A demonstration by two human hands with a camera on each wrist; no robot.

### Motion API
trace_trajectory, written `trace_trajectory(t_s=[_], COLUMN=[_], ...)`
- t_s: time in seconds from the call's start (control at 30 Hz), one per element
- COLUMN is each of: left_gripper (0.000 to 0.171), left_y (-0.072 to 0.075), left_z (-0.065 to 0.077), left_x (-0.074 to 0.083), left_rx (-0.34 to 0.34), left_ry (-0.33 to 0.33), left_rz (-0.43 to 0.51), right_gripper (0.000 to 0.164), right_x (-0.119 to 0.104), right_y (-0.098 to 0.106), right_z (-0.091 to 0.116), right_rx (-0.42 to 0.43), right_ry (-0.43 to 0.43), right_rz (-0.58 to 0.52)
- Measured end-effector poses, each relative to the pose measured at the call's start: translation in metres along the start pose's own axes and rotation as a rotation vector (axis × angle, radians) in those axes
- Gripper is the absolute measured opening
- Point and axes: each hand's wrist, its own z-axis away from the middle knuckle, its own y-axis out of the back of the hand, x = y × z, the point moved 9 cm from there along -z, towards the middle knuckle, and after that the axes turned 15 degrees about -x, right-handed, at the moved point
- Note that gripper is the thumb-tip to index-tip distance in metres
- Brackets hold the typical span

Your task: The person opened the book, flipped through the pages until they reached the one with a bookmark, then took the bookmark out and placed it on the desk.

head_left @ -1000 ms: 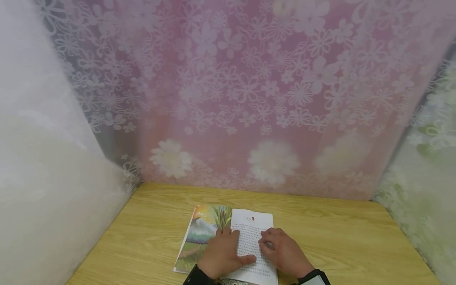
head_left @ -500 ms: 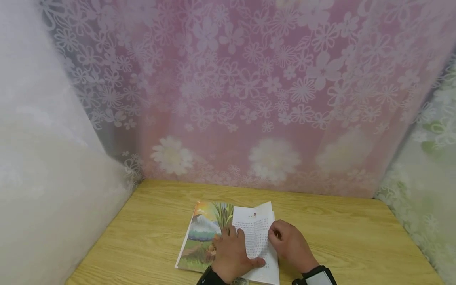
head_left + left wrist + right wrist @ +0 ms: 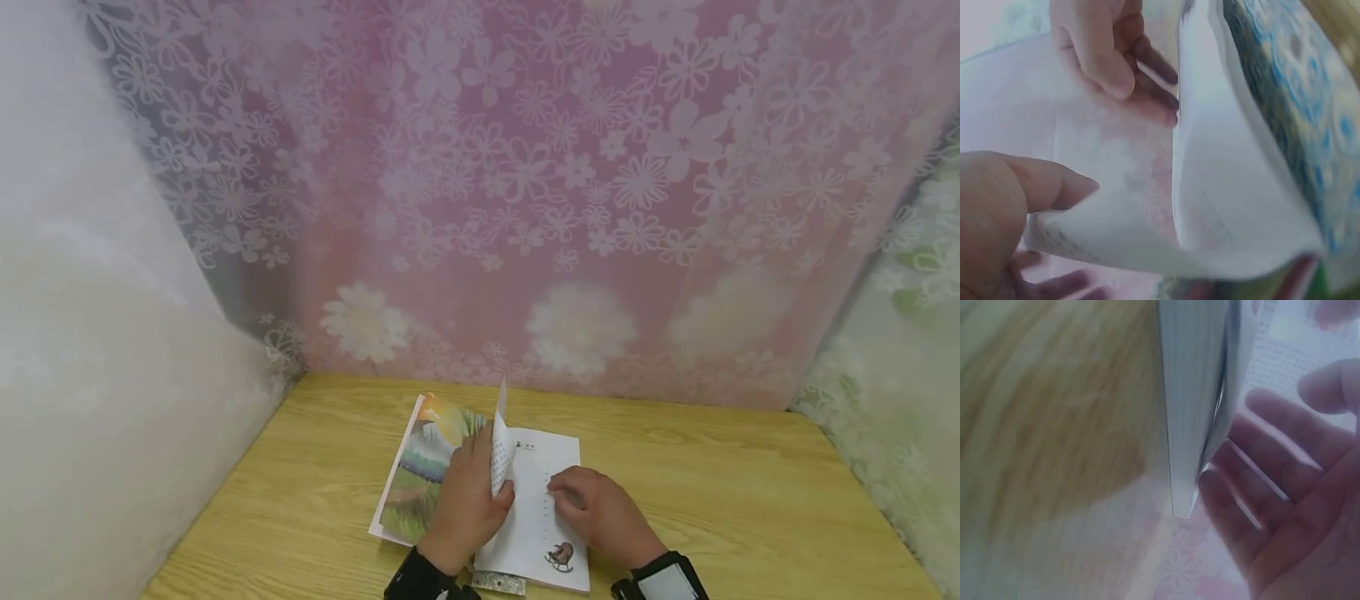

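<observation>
An open book (image 3: 543,500) lies on the wooden table, with a coloured landscape picture on its left side and a white page with a small brown drawing on its right. One page (image 3: 501,454) stands up near the fold, its printed face curving to the left. My left hand (image 3: 467,504) has this page between its thumb and fingers; in the left wrist view the page (image 3: 1097,244) passes between them. My right hand (image 3: 603,512) rests at the right page, fingers loosely bent. In the right wrist view its fingertips (image 3: 1213,484) touch the book's page edges.
The yellow wood-grain table (image 3: 720,500) extends to both sides of the book. A grey speckled strip (image 3: 498,582) shows under the book's near edge. A pink floral curtain (image 3: 480,208) hangs behind, with pale cloth (image 3: 135,375) on the left and more on the right.
The printed right page has lifted and swung left, uncovering the page with the brown drawing. My left hand now has the raised page; my right hand has gone off that page and back over the right side.
</observation>
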Motion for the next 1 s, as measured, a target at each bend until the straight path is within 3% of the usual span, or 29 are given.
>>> trace_trajectory(t_s=[0.07, 0.17, 0.27, 0.4, 0.47, 0.57, 0.67, 0.73, 0.83, 0.93, 1.0], left_gripper=[0.082, 0.083, 0.065, 0.037, 0.029, 0.024, 0.038, 0.048, 0.049, 0.048, 0.043], left_y=[0.007, 0.016, 0.024, 0.027, 0.027, 0.023, 0.014, 0.007, -0.001, -0.004, -0.004], left_z=[0.0, 0.0, 0.0, 0.004, 0.004, 0.004, 0.009, 0.014, 0.02, 0.019, 0.016], left_x=[0.002, 0.006, 0.011, 0.012, 0.006, -0.012, -0.032, -0.038, -0.042, -0.043, -0.041], left_rx=[0.044, 0.069, 0.055, -0.06, -0.132, -0.278, -0.445, -0.549, -0.62, -0.588, -0.536], left_ry=[-0.071, -0.172, -0.275, -0.361, -0.313, -0.134, 0.091, 0.188, 0.252, 0.257, 0.217], left_rz=[-0.019, -0.137, -0.272, -0.268, -0.22, -0.171, -0.153, -0.151, -0.16, -0.18, -0.205], right_gripper=[0.011, 0.011, 0.011, 0.011, 0.01, 0.011, 0.01, 0.009, 0.008, 0.008, 0.008], right_x=[0.001, 0.004, 0.006, 0.009, 0.01, 0.011, 0.011, 0.011, 0.008, 0.006, 0.005], right_y=[0.0, 0.0, 0.0, -0.003, -0.005, -0.006, -0.006, -0.006, -0.006, -0.005, -0.004], right_z=[0.0, 0.001, 0.001, 0.003, 0.004, 0.004, 0.005, 0.004, 0.003, 0.002, 0.002], right_rx=[-0.005, -0.001, -0.006, -0.014, -0.016, -0.005, 0.006, 0.01, 0.008, 0.008, 0.011], right_ry=[-0.041, -0.106, -0.134, -0.155, -0.156, -0.143, -0.133, -0.127, -0.111, -0.103, -0.106], right_rz=[0.021, 0.049, 0.059, 0.046, 0.036, 0.031, 0.03, 0.031, 0.03, 0.047, 0.053])
